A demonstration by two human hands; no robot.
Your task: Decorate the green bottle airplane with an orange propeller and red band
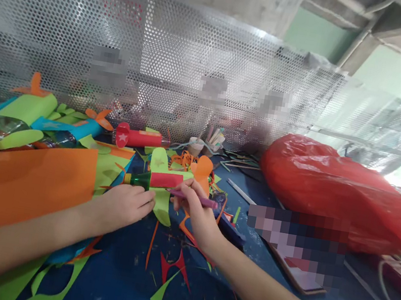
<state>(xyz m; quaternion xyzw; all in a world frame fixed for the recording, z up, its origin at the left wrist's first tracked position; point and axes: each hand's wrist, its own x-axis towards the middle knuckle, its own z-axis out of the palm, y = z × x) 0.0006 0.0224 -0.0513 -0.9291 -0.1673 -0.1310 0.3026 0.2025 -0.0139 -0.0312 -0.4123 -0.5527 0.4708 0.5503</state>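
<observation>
A small green bottle (139,179) with a yellow cap lies on its side, wrapped in red and lime paper. Lime paper wings stick out from it, the upper one (160,159) bearing a star. My left hand (128,205) is closed on the bottle's near side, by the lower lime wing (162,207); its fingertips are partly hidden. In my right hand (195,213) a purple pen (208,202) is pinched, its tip beside the red paper band (165,180). Just behind that hand is an orange rounded paper shape (203,169).
Orange sheets (26,182) and paper-wrapped bottles (26,108) lie at left. A red-wrapped bottle (144,138) and a cup (195,146) stand behind. To the right are a phone (296,268) and a large red plastic bag (332,187). Paper scraps (176,268) litter the blue table; a perforated metal screen rises behind.
</observation>
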